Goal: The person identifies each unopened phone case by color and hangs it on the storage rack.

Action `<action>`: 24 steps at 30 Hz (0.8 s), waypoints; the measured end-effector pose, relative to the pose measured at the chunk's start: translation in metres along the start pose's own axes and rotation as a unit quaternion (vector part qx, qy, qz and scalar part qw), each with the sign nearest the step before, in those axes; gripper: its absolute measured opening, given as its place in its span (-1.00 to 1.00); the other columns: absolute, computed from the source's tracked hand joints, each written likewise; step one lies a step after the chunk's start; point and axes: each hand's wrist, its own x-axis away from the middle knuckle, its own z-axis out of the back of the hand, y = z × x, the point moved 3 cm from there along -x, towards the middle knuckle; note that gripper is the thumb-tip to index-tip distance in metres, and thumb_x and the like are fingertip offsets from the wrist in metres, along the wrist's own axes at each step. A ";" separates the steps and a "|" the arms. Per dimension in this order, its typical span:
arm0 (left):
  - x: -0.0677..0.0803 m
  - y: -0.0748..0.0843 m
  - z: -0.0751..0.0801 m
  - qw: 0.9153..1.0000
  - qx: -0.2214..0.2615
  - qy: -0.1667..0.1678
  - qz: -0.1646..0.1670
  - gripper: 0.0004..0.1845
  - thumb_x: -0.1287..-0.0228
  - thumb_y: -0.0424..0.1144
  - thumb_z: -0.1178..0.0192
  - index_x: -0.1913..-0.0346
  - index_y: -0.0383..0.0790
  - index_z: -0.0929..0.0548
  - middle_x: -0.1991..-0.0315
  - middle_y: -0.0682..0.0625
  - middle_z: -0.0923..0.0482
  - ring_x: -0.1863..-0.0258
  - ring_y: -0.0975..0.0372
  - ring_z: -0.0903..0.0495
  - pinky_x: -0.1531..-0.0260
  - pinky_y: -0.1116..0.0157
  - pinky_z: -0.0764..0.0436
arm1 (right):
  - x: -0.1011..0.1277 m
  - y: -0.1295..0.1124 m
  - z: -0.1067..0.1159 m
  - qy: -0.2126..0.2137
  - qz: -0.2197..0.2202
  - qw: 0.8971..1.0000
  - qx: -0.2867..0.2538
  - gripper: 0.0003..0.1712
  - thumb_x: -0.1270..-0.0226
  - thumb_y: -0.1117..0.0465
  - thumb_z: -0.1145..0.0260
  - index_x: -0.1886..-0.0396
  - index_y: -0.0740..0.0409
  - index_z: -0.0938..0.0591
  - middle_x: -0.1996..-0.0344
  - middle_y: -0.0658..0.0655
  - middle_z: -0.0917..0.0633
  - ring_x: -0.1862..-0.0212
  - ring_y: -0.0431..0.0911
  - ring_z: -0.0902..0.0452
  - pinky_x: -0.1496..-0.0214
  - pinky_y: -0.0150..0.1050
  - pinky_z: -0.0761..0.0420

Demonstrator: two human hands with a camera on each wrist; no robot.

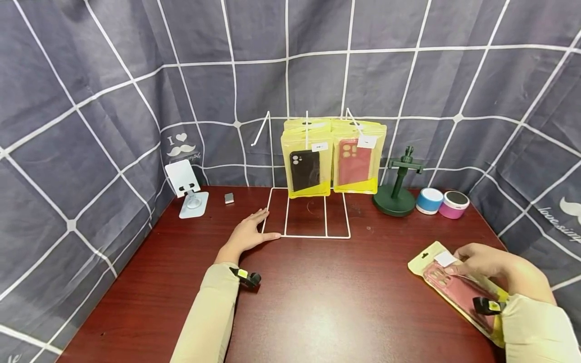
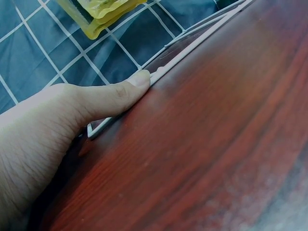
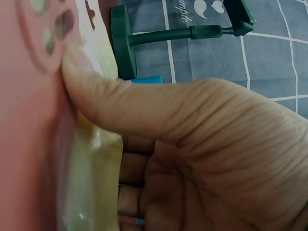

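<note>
Nearest, the right hand (image 1: 487,264) pinches a pink case pack (image 1: 458,290) lying at the bench's (image 1: 327,302) near right edge, thumb pressed on its front. Further in, the left hand (image 1: 247,233) lies flat, fingers straight, touching the white wire rack's (image 1: 313,222) base. Two yellow packs (image 1: 333,159) hang on it.

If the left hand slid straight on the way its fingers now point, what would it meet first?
The left hand lies flat on the table, its fingers already touching the white wire rack base. Past that frame, the hanging yellow packet with the black phone case likely comes next, though depth is unclear.
</note>
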 end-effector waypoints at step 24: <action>-0.002 -0.001 -0.001 1.000 -0.003 -0.007 0.005 0.17 0.03 0.57 -0.24 -0.54 -0.12 -0.31 -0.55 -0.09 -0.17 -0.52 -0.07 -0.15 -0.42 -0.12 -0.21 | 0.007 -0.044 0.011 -0.004 0.085 0.981 -0.176 -0.75 -0.49 0.37 -0.18 -0.08 0.36 -0.58 0.26 0.20 -0.76 0.27 -0.06 -0.70 0.27 -0.22 -0.69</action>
